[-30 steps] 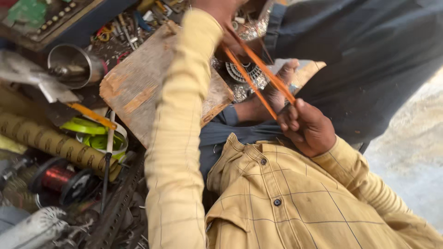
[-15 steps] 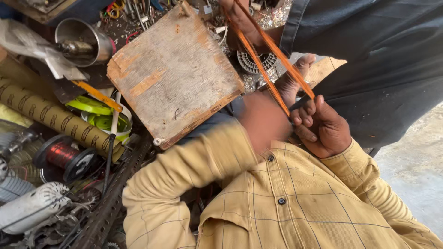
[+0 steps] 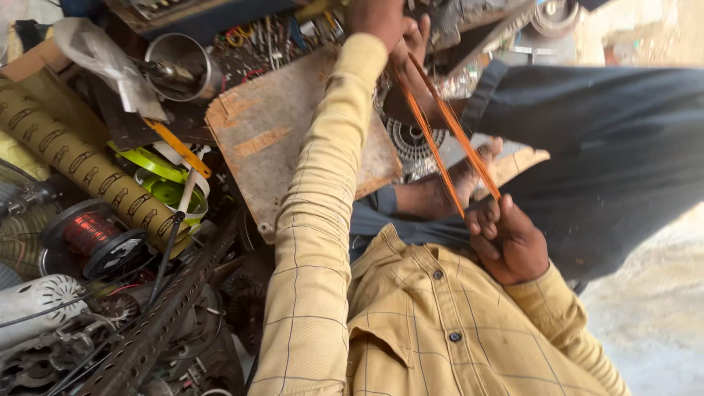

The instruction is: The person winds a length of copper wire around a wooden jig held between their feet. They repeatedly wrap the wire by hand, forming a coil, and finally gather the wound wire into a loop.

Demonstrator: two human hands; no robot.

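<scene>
Left hand (image 3: 378,18) top perhaps edge-cropped

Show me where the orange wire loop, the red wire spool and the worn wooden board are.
orange wire loop (image 3: 440,158), head view, on the middle of the stretched strands.
red wire spool (image 3: 89,231), head view, on the red winding.
worn wooden board (image 3: 275,136), head view, on its bare top face.

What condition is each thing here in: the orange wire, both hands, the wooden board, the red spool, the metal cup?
Orange wire loop: pulled taut between both hands.
Left hand: closed around the loop's far end.
Right hand: closed on the near end.
Wooden board: lying flat, worn and stained.
Red wire spool: wound with wire, on its side.
Metal cup: tipped sideways, mouth showing.
</scene>
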